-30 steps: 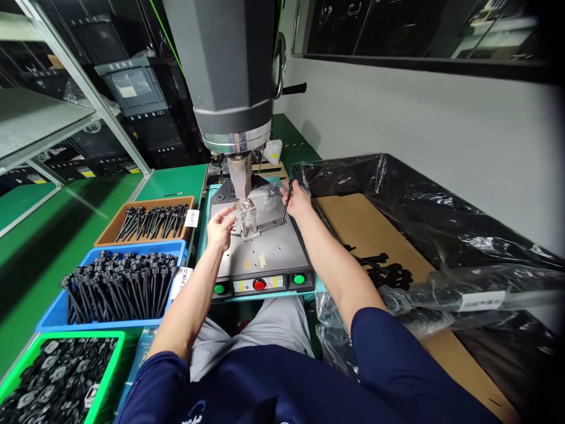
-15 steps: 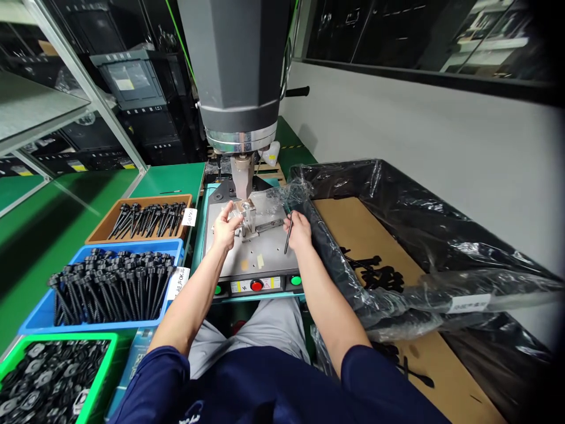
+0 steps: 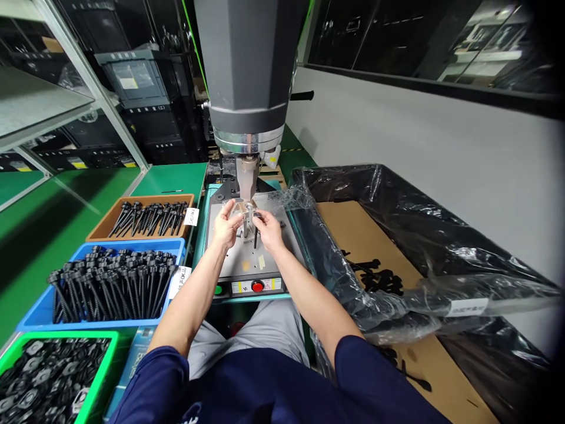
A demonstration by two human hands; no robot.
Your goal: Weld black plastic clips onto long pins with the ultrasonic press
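Both my hands meet at the small metal fixture [image 3: 245,213] on the grey machine plate [image 3: 265,259], under the press horn [image 3: 247,174]. My left hand [image 3: 226,225] pinches a small clear piece at the fixture's left side. My right hand [image 3: 267,229] grips a thin black rod-shaped part [image 3: 255,237] that hangs down from its fingers, right beside the fixture. The fingertips of the two hands almost touch.
A brown tray [image 3: 139,219] and a blue bin [image 3: 110,282] of black long-stemmed parts sit left, with a green bin [image 3: 53,377] of black flat parts in front. Red button [image 3: 257,286] on the machine front. A plastic-lined cardboard box [image 3: 397,259] is at right.
My right hand has carried the black part from the right side of the plate leftward to the fixture. My left hand stays at the fixture.
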